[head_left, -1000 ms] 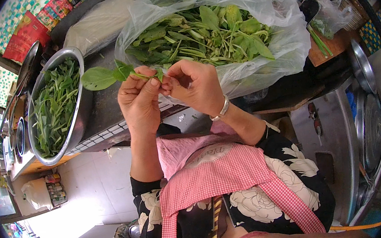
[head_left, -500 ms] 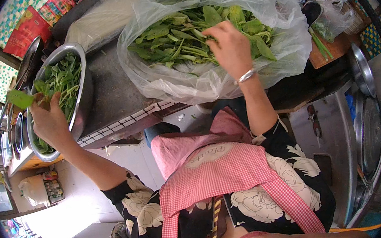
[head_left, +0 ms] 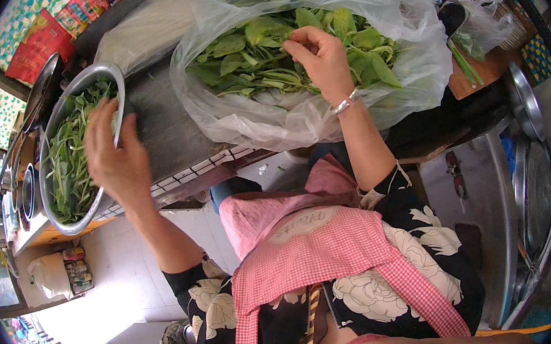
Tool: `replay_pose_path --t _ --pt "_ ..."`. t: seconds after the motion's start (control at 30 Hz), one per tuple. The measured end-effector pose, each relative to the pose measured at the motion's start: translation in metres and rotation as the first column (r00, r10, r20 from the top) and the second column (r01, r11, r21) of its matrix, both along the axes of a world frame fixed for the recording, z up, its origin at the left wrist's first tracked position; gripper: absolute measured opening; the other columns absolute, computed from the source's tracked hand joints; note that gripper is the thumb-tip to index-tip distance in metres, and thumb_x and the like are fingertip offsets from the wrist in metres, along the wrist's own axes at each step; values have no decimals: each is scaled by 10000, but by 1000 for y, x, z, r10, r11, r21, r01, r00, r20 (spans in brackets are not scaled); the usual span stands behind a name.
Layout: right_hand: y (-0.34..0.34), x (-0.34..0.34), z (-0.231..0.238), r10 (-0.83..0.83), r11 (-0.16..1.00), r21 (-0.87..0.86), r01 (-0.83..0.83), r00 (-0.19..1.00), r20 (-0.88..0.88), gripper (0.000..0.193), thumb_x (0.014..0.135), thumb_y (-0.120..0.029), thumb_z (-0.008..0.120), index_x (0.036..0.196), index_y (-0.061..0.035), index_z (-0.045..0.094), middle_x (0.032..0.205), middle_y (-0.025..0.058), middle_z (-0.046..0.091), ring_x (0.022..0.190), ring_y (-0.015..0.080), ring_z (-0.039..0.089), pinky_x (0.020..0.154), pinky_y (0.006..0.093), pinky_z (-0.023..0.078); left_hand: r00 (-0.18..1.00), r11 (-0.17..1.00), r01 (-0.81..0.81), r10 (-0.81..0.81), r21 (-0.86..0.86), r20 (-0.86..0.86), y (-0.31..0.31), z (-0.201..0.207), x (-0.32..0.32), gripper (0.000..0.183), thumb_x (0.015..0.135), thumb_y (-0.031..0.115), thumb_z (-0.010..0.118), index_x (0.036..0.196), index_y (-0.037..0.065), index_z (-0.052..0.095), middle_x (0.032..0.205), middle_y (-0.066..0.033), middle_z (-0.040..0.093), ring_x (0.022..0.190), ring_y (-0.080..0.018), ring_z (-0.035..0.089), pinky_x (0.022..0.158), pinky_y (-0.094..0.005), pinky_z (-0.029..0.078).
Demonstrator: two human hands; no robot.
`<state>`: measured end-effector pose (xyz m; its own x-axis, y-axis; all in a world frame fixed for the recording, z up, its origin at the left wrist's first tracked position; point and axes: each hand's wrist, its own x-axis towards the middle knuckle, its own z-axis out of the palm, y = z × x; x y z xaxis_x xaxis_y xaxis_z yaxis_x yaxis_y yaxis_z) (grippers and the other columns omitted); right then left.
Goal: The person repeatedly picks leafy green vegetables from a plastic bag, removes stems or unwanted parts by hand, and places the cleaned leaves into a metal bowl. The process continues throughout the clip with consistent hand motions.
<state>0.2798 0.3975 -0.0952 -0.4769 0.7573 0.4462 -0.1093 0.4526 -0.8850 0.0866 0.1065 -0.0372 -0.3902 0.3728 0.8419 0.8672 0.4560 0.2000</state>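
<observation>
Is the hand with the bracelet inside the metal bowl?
No, the right hand with the bracelet reaches into the plastic bag of green leaves, not the metal bowl.

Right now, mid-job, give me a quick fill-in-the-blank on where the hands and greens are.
1. The right hand reaches into the clear ____ bag of leafy greens.
2. The left hand is over the rim of the round ____ bowl.
3. A bracelet sits on the ____ wrist.
Missing words: plastic; metal; right
</observation>
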Motion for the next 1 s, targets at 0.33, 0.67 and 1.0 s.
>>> replay_pose_path --t 0.33,0.67,1.0 --pt "-14 28 30 150 942 -229 -245 919 -365 140 1027 -186 684 1048 -49 707 915 41 742 801 88 675 680 219 490 658 793 607 -537 50 528 97 -47 91 306 885 54 760 1190 67 742 1116 -134 763 995 -245 742 813 -353 585" --pt "-48 27 21 280 916 -215 -337 925 -259 93 1000 -143 710 1012 -53 688 883 30 755 747 67 666 650 198 478 11 647 509 -664 568 747 109 -57 119 256 1043 131 628 1234 -22 703 953 -82 762 862 -136 718 655 -253 529" --pt "-59 25 22 333 782 -390 -486 855 -398 100 1046 -174 633 1035 -83 674 958 74 777 668 39 588 555 185 408 173 731 520 -597 442 783 83 -53 113 137 993 65 661 1063 -22 739 773 -46 740 696 -80 689 611 -233 520"
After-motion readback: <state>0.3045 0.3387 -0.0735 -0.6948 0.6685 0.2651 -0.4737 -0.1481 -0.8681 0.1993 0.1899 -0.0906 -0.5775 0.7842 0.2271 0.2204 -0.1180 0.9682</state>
